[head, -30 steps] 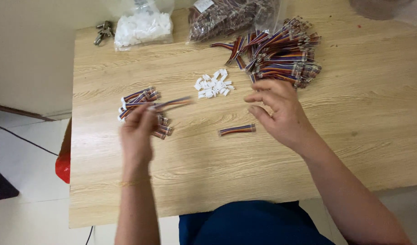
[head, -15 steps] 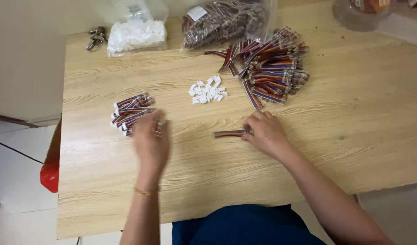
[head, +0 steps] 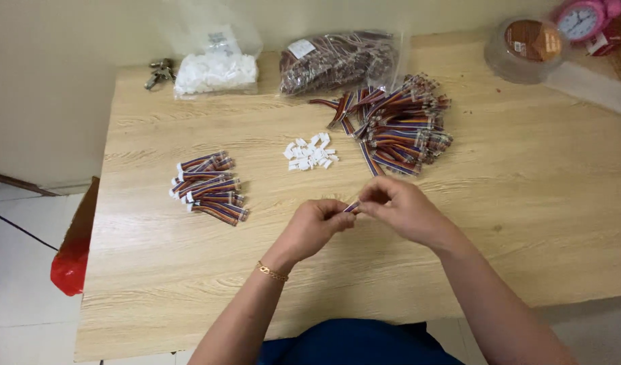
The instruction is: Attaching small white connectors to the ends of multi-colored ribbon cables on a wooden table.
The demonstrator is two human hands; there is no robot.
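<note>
Hands meet over the middle of the wooden table (head: 527,203), just in front of you. Your left hand (head: 317,226) and your right hand (head: 398,209) both pinch a short striped ribbon cable (head: 352,207) between them; only a small bit of it shows in the gap, held just above the wood. The fingers of each hand are drawn in narrow around it, the left fingers (head: 339,215) curled under, the right ones closed from above. You wear a thin gold bracelet (head: 272,272) on the left wrist.

To your left lies a small pile of striped cables (head: 208,187), well apart from your hands. Beyond your hands sits a little heap of white plastic connectors (head: 310,154), and just to its right a much larger heap of striped cables (head: 398,128). At the far edge of the table you have a clear bag of white parts (head: 214,71), a clear bag of more cables (head: 337,62) and, beside the white bag, a bunch of keys (head: 159,71). Far right stands a round lidded tub (head: 523,47), with a pink clock (head: 581,20) behind it. Below the table's left edge, on the floor, a red bag (head: 70,260) shows.
</note>
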